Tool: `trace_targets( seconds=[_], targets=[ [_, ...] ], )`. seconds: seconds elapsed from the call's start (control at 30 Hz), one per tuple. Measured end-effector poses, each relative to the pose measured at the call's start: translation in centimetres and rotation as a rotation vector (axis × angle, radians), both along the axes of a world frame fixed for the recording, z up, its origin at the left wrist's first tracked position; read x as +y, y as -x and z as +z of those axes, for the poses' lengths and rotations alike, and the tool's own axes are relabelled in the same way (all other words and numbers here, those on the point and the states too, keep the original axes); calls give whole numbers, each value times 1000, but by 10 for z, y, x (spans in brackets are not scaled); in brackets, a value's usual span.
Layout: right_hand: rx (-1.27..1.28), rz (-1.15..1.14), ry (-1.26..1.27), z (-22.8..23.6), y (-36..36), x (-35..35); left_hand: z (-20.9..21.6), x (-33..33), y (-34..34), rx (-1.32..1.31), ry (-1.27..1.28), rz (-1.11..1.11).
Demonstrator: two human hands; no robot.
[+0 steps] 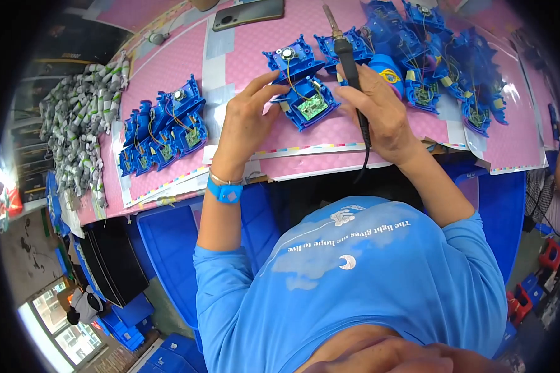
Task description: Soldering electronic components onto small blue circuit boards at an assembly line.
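A blue plastic housing (292,56) lies opened in two halves on the pink table, joined by thin wires. A round silver part sits in its far half, and a green circuit board (313,107) in its near half. My left hand (249,118) grips the housing's left edge between fingers and thumb. My right hand (382,115), to the right of it, is closed around a soldering iron (347,59). The iron's metal tip points away from me, and its black cord hangs toward the table's near edge. Some of my right fingers are hidden behind the handle.
More opened blue housings (168,127) stand in a row at left, and several others (426,68) crowd the right beside a roll of yellow wire (389,76). A heap of grey wrapped bundles (84,118) covers the far left. A phone (249,15) lies at the back.
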State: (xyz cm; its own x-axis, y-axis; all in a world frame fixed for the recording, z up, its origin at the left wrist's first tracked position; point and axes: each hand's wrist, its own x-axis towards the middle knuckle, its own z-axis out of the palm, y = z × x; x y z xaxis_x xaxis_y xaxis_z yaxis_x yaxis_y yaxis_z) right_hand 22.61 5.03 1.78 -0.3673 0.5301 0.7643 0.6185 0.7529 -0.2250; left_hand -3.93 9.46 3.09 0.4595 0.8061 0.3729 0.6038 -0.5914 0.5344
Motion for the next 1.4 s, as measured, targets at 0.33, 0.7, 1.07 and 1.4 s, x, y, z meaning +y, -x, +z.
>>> trace_targets(
  seconds=[0.33,0.7,1.07,1.4],
  targets=[
    [27,190,162,-2,-4,-8,-5,-74,-31,-100,-52,124],
    [-17,245,303,-3,8,-23,-21,-63,-4,-136,-251,244],
    [65,178,263,-8,20,-38,-5,-99,-4,53,-402,247],
    [141,323,137,8,14,-48,-14,-124,7,-1273,619,280]
  ],
)
